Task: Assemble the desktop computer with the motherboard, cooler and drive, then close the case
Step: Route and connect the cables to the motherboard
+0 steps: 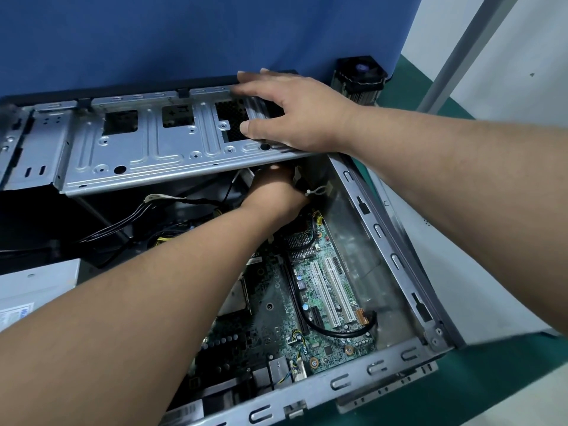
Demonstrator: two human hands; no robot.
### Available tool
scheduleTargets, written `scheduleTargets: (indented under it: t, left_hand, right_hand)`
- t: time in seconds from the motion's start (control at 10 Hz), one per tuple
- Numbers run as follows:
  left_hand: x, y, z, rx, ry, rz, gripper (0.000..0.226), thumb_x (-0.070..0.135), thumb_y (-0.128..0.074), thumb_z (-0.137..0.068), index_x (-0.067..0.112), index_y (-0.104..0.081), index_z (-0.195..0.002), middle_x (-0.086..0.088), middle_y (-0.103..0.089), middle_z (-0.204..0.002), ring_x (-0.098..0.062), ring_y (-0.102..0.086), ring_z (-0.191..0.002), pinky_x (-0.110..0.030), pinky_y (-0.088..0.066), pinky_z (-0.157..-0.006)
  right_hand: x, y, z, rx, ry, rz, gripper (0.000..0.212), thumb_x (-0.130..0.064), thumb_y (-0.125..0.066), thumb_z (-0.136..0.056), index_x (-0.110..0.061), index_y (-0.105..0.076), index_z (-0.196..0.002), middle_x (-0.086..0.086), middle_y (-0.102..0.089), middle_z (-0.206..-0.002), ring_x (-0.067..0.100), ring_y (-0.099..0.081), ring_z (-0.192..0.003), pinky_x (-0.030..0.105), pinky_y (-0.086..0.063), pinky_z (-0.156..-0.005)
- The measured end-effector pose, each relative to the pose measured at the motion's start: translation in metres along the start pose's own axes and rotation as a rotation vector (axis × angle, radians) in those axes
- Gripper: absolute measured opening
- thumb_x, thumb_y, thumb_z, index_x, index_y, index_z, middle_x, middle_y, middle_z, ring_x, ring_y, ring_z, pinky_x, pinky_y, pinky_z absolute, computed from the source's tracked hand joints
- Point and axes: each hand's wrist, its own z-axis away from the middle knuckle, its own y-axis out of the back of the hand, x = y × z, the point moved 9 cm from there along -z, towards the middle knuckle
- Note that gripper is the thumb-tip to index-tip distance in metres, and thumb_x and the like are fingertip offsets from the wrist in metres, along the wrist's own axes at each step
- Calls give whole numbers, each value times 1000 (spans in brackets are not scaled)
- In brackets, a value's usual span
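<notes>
An open grey metal desktop case (390, 232) lies on its side with a green motherboard (319, 290) inside. A hinged metal drive cage (147, 149) is swung up over the far half of the case. My right hand (289, 112) rests on the cage's right end, fingers spread over its top edge and thumb on its face. My left hand (273, 195) reaches under the cage among the cables (172, 204); its fingers are hidden. The cooler (359, 81), a black fan on a finned heatsink, sits behind the case at the right.
A blue partition (199, 38) stands right behind the case. A white power supply box (37, 290) fills the case's near-left corner. A white panel (461, 265) lies to the right of the case on the green mat (436, 109).
</notes>
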Motion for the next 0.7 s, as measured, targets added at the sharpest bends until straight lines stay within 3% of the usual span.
scheduleTargets:
  t: [0.5,0.7]
  left_hand:
    - [8,4,5,30,-51,-7,51,30,-70,-93,11,-57,-138,-16,-57,-142,-32,-53,-127,-27,-41,-98]
    - [1,0,-1,-51,8,-6,53,28,-74,-90,11,-59,-137,-14,-57,-142,-32,-53,-128,-31,-43,-104]
  right_hand:
    - [0,0,0,-1,3,11,64,-58,-54,-98,-38,-37,-156,-17,-23,-167,7,-14,-155,34,-13,-126]
    - [1,0,0,0,0,-5,63,-58,-54,-97,-40,-37,-155,-19,-23,-166,6,-14,-155,34,-13,-126]
